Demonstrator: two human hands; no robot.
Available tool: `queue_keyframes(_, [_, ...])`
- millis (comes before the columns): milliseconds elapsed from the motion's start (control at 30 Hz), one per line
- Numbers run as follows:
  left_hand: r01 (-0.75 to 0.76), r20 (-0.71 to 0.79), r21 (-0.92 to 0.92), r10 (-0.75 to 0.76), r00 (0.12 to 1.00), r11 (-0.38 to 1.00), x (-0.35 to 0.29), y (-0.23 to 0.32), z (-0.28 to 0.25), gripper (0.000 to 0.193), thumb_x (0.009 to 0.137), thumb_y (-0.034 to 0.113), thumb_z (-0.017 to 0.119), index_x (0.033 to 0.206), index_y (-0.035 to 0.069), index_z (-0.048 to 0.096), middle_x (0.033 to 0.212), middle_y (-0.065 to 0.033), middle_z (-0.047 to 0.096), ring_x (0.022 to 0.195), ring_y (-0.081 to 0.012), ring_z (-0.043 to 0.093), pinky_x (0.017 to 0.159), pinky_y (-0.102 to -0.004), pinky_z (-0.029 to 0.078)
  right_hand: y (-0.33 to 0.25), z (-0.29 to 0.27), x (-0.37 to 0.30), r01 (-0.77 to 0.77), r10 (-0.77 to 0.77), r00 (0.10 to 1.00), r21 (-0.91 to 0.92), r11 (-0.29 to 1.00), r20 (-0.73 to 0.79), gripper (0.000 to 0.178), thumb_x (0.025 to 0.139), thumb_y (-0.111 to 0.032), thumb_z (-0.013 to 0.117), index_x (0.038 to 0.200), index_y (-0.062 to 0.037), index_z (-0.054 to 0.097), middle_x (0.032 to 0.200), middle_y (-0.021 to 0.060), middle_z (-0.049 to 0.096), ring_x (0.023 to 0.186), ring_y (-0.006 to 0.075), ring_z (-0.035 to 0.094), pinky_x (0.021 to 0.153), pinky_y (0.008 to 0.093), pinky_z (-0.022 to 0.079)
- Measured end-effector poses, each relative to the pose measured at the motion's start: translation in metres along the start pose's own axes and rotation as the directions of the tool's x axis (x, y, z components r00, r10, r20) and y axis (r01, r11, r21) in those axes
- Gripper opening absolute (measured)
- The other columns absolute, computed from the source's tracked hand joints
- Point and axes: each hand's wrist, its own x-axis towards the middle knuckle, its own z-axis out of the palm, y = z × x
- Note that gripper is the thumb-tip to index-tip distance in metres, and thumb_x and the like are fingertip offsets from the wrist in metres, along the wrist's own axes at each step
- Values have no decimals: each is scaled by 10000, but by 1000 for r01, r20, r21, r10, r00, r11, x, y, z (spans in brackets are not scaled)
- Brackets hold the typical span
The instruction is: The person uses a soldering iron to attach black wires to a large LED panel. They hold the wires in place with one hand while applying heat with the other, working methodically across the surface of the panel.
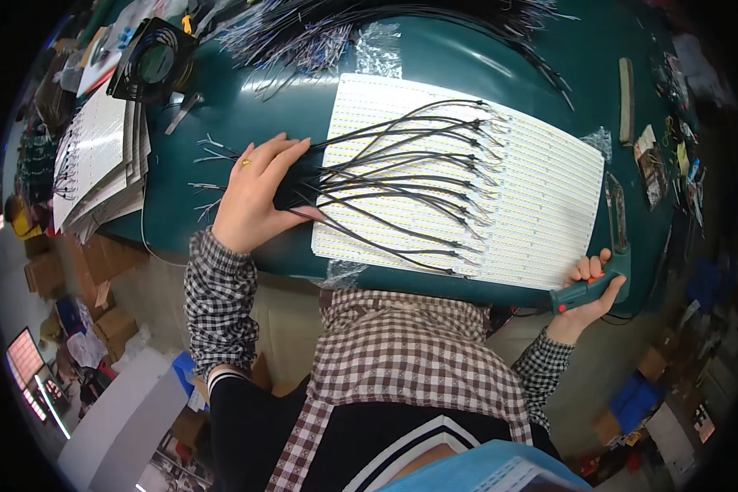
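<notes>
A stack of white LED strip boards [549,197] lies on the green table in front of me, with rows of small yellowish marks. Black cables [410,164] fan out across it, their thin wire ends lying along a line on the boards. My left hand [262,189] is at the left edge of the boards, thumb and fingers curved around the gathered cables. Their stripped far ends stick out to the left of that hand. At the right corner of the boards, my right hand [592,291] grips a green soldering gun [621,261], its long barrel pointing away from me.
A large pile of black cables [320,33] lies along the far side. A black fan [156,59] stands at the far left, above another stack of white boards [107,156]. A long narrow bar [626,102] and small packets [652,168] are at the right.
</notes>
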Motion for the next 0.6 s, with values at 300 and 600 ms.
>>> queue_keyframes(300, [-19,90,-7,19,996,1000,9,3,-5,493,704,36,719,1176,13,578,1034,-149,618,983,-362,621,857,-461,484,5,8,0,21,-24,990,-23,1000,-141,583,1040,-494,611,1333,0,511,853,9,474,796,134,478,724,291,498])
queue_keyframes(600, [363,-80,-355,-415,906,861,13,32,5,428,749,103,841,1109,50,616,896,-113,606,790,-255,621,720,-336,516,-17,4,1,81,-78,995,53,995,-63,600,1051,-507,576,1342,13,508,851,29,522,812,166,541,850,346,576])
